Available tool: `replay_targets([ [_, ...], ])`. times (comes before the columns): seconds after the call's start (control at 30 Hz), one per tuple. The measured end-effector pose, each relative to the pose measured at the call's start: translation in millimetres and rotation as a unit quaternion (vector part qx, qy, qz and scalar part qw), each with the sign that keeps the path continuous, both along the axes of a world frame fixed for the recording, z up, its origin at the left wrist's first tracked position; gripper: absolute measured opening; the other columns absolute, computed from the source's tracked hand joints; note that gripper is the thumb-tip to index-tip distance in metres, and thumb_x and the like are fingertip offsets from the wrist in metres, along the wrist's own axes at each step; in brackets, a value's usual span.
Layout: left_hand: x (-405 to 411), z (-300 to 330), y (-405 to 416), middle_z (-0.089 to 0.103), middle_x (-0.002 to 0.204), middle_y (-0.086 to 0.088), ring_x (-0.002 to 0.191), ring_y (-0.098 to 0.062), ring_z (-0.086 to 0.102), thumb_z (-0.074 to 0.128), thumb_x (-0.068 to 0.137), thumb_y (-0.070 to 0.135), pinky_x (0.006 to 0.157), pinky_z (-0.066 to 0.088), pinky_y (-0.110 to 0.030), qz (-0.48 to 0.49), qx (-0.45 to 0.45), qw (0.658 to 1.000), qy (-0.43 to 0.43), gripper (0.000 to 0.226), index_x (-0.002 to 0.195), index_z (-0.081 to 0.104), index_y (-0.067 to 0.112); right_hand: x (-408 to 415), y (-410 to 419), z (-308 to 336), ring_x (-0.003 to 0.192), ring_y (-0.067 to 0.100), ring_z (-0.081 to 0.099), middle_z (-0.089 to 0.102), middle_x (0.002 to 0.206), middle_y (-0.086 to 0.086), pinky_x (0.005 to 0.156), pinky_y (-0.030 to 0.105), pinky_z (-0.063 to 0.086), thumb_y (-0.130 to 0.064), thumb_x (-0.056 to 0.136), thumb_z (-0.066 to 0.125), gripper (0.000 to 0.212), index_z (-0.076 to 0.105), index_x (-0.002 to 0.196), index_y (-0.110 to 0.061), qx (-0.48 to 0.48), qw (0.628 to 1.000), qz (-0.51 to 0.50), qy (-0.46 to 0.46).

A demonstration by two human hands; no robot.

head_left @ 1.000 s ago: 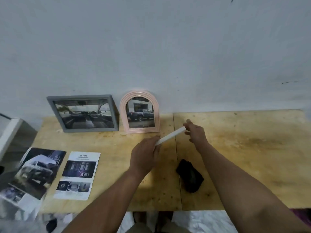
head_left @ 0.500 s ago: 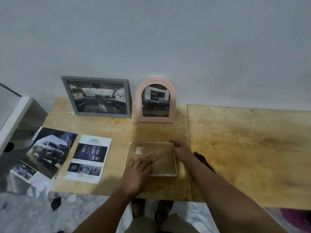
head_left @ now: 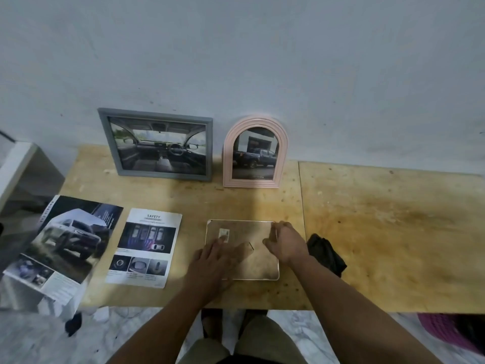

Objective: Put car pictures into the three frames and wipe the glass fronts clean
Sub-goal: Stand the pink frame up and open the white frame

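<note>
A white-edged frame (head_left: pixel 258 269) lies face down on the wooden table (head_left: pixel 393 232), its brown backing board up. My left hand (head_left: pixel 214 261) rests flat on the board's left part, fingers spread. My right hand (head_left: pixel 286 241) presses its fingertips on the frame's right edge. A grey frame (head_left: pixel 157 144) with a car-interior picture and a pink arched frame (head_left: pixel 256 151) with a pickup picture lean on the wall. A black cloth (head_left: pixel 325 254) lies just right of my right wrist.
A "Safety" car leaflet (head_left: pixel 144 248) lies left of the flat frame. A larger car brochure (head_left: pixel 65 240) hangs over the table's left corner. A white cabinet (head_left: pixel 18 166) stands at the far left. Something pink (head_left: pixel 446 332) sits on the floor at lower right.
A second ago both hands held the white frame up edge-on; now it lies flat, back up, with both hands on it. The camera view has tilted down.
</note>
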State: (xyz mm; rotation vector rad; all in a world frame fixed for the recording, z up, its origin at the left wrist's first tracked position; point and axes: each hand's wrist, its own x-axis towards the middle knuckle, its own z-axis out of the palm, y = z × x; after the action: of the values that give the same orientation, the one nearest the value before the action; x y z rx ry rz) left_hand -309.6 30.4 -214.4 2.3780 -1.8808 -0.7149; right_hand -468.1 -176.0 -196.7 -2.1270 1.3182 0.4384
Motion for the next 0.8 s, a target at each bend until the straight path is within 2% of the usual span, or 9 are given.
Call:
replay_targets([
  [0.03,7.2,-0.5,2.7,0.026,0.163,-0.011,0.148,-0.035,0.028,0.074,0.071,0.063,0.107,0.044,-0.052,0.021,0.009,1.000,0.005,0.101,0.152,0.024,0.029,0.9,1.1,0.0,0.113,0.030,0.063,0.052,0.139,0.004,0.096,0.045,0.055,-0.050,0.089,0.068,0.057,0.054,0.137,-0.023,-0.011,1.000,-0.004,0.001],
  [0.1,18.4,-5.3,6.7,-0.007,0.167,-0.008,0.154,-0.030,-0.003,0.070,0.076,0.064,0.120,0.025,-0.048,0.043,0.049,0.998,0.022,0.112,0.158,0.003,0.028,3.5,3.1,1.3,0.113,0.029,0.062,0.052,0.137,0.003,0.094,0.044,0.056,-0.055,0.085,0.072,0.063,0.054,0.136,-0.023,-0.017,1.000,-0.012,0.013],
  [0.13,22.0,-7.7,8.4,-0.014,0.166,-0.008,0.154,-0.028,-0.007,0.070,0.077,0.063,0.122,0.022,-0.045,0.054,0.059,0.996,0.033,0.118,0.159,-0.006,0.026,5.2,4.5,2.3,0.114,0.028,0.061,0.052,0.137,0.003,0.094,0.043,0.056,-0.058,0.082,0.073,0.068,0.054,0.137,-0.024,-0.017,1.000,-0.012,0.021],
  [0.2,26.9,-8.8,9.2,-0.013,0.167,-0.008,0.155,-0.026,0.004,0.074,0.075,0.061,0.120,0.025,-0.041,0.068,0.047,0.996,0.040,0.127,0.158,-0.015,0.022,8.8,6.4,1.8,0.116,0.028,0.059,0.051,0.137,0.003,0.094,0.043,0.056,-0.063,0.076,0.077,0.078,0.052,0.139,-0.024,-0.020,0.999,-0.017,0.036],
  [0.3,31.6,-11.0,10.4,-0.012,0.168,-0.006,0.153,-0.023,0.017,0.076,0.073,0.060,0.117,0.028,-0.035,0.070,0.023,0.996,0.046,0.131,0.157,-0.017,0.021,15.1,5.5,-0.7,0.121,0.032,0.056,0.048,0.138,0.006,0.096,0.043,0.053,-0.058,0.073,0.081,0.086,0.045,0.142,-0.021,-0.015,0.998,-0.037,0.046],
  [0.47,35.5,-15.0,12.6,-0.006,0.168,-0.002,0.153,-0.019,0.019,0.080,0.069,0.059,0.115,0.031,-0.033,0.077,-0.003,0.995,0.055,0.137,0.156,-0.021,0.024,26.0,0.0,2.0,0.114,0.031,0.060,0.051,0.134,0.009,0.092,0.040,0.052,-0.045,0.076,0.086,0.074,0.050,0.134,-0.016,0.008,0.995,-0.091,0.040],
  [0.6,38.3,-14.7,11.0,-0.005,0.169,-0.001,0.152,-0.018,0.020,0.081,0.068,0.059,0.113,0.035,-0.033,0.070,-0.004,0.996,0.053,0.136,0.158,-0.014,0.024,27.5,-6.6,4.7,0.100,0.026,0.061,0.062,0.120,0.009,0.079,0.035,0.051,-0.037,0.073,0.091,0.060,0.056,0.117,-0.014,0.040,0.991,-0.119,0.034],
  [0.73,37.9,-14.7,10.9,-0.002,0.169,-0.002,0.151,-0.020,0.024,0.082,0.066,0.058,0.112,0.037,-0.034,0.074,-0.001,0.996,0.056,0.139,0.156,-0.020,0.029,26.4,-10.8,4.7,0.096,0.022,0.057,0.066,0.109,0.004,0.076,0.033,0.046,-0.034,0.068,0.095,0.066,0.058,0.118,-0.011,0.077,0.984,-0.158,0.005],
  [0.8,36.9,-13.7,10.7,-0.002,0.169,-0.002,0.149,-0.022,0.030,0.081,0.067,0.058,0.111,0.039,-0.035,0.077,-0.001,0.995,0.058,0.139,0.154,-0.025,0.031,25.3,-9.9,5.3,0.094,0.020,0.056,0.062,0.097,-0.002,0.074,0.031,0.044,-0.031,0.068,0.094,0.062,0.056,0.114,-0.014,0.086,0.980,-0.176,-0.015],
])
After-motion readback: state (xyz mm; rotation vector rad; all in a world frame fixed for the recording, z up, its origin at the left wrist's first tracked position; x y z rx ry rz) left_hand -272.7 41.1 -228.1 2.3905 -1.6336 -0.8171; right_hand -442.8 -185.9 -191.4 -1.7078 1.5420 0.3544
